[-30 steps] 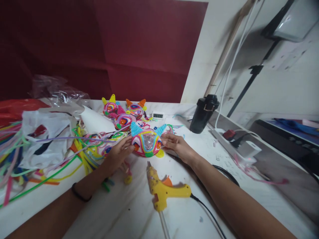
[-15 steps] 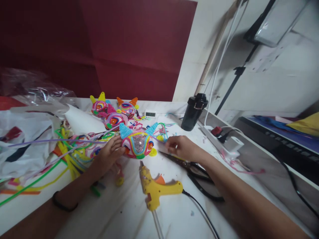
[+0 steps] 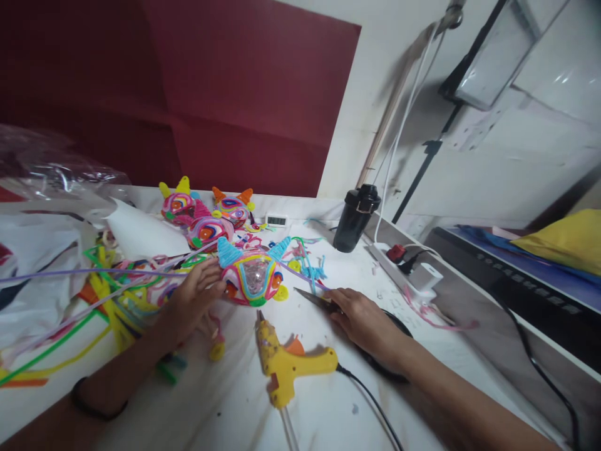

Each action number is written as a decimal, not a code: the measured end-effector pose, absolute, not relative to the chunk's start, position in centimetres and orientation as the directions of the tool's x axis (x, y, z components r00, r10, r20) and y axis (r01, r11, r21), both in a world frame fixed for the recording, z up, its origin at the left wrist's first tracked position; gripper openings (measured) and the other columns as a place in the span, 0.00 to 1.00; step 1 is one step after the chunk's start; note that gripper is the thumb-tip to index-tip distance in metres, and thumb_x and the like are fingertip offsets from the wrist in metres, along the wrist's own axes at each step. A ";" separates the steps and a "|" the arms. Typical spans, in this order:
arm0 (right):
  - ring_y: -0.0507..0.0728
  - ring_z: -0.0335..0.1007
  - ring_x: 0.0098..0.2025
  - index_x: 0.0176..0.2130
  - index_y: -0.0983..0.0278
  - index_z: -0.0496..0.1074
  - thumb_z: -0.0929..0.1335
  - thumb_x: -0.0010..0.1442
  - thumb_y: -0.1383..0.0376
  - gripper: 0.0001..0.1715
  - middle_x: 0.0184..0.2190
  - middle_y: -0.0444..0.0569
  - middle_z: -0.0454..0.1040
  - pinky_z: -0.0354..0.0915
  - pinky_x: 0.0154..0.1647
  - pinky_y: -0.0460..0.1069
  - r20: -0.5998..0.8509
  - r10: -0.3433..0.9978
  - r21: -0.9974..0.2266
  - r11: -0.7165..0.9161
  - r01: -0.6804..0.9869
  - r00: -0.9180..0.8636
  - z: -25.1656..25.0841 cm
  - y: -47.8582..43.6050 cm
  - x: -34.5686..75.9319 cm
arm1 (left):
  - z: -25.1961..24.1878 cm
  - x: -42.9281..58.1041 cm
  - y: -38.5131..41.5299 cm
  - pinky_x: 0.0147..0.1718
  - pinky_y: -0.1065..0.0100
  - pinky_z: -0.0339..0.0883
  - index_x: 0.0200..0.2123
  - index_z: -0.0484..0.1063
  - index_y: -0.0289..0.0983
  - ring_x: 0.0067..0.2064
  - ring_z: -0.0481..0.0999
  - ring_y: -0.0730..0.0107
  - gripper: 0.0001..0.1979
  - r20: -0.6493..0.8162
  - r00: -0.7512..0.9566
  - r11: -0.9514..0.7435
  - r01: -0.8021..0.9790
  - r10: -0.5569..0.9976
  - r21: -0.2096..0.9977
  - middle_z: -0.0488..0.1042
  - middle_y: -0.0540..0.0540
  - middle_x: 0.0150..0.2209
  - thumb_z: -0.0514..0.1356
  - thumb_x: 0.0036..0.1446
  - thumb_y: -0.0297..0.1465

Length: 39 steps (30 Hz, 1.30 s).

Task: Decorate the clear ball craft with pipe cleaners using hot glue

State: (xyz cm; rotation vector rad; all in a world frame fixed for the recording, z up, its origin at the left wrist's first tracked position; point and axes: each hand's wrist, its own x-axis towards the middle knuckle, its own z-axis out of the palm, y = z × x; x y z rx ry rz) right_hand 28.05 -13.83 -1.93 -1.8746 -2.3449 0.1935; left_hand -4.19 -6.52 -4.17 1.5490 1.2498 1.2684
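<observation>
A colourful animal-face craft piece (image 3: 256, 279), with light-blue horns, a clear glittery centre and a yellow pompom-like disc, rests on the table. My left hand (image 3: 200, 297) has its fingers curled on the left side of this piece, and a thin purple pipe cleaner (image 3: 141, 271) runs leftward from there. Over the black scissors (image 3: 315, 299) lies my right hand (image 3: 359, 316), its fingers closed around them near the pivot; the blades point left and the hand covers part of the handles. In front of the craft piece, a yellow glue gun (image 3: 286, 366) lies on its side, nozzle toward it.
Behind stand several similar horned pieces (image 3: 209, 228) and a small digital display (image 3: 277, 220). Pipe cleaners (image 3: 113, 307) are heaped at left beside plastic bags (image 3: 37, 250). A black bottle (image 3: 355, 219) and a power strip (image 3: 394, 263) stand at right. The glue gun's cord (image 3: 375, 404) trails frontward.
My right hand has come down from beside the craft piece onto the scissors. My left hand stays at the piece's left side. The whole view has shifted slightly.
</observation>
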 end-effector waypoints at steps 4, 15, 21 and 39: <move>0.62 0.70 0.51 0.55 0.67 0.69 0.65 0.60 0.75 0.23 0.49 0.56 0.74 0.63 0.53 0.53 0.055 0.973 -0.163 0.230 0.959 -0.224 -2.2 -13.0 28.9 | -3.7 -4.2 -6.5 0.56 0.47 0.65 0.54 0.63 0.38 0.57 0.71 0.46 0.38 0.216 0.031 -0.218 0.166 0.976 0.962 0.73 0.37 0.53 0.64 0.44 0.53; 0.60 0.71 0.46 0.51 0.65 0.71 0.63 0.61 0.75 0.19 0.45 0.54 0.75 0.66 0.48 0.53 0.125 0.954 -0.101 0.285 0.953 -0.272 -2.4 -12.8 30.4 | -3.9 -4.5 -5.8 0.56 0.45 0.65 0.48 0.65 0.42 0.54 0.72 0.44 0.33 0.241 -0.015 -0.238 0.115 0.970 0.964 0.75 0.40 0.49 0.65 0.43 0.53; 0.61 0.69 0.47 0.52 0.65 0.68 0.60 0.62 0.77 0.21 0.46 0.56 0.73 0.67 0.49 0.55 0.165 0.922 -0.101 0.370 0.924 -0.351 -3.4 -14.6 30.8 | -4.3 -4.8 -5.7 0.56 0.45 0.65 0.49 0.64 0.40 0.54 0.73 0.47 0.34 0.264 -0.014 -0.260 0.132 0.964 0.957 0.74 0.39 0.50 0.64 0.44 0.52; 0.57 0.71 0.37 0.40 0.64 0.71 0.60 0.68 0.69 0.11 0.36 0.53 0.74 0.67 0.36 0.51 0.461 0.704 0.022 0.599 0.800 -0.540 -2.6 -18.5 28.8 | -1.7 -4.3 -7.6 0.43 0.63 0.73 0.37 0.69 0.39 0.37 0.78 0.64 0.15 0.362 -0.202 -0.305 0.265 0.910 0.915 0.77 0.49 0.33 0.58 0.51 0.43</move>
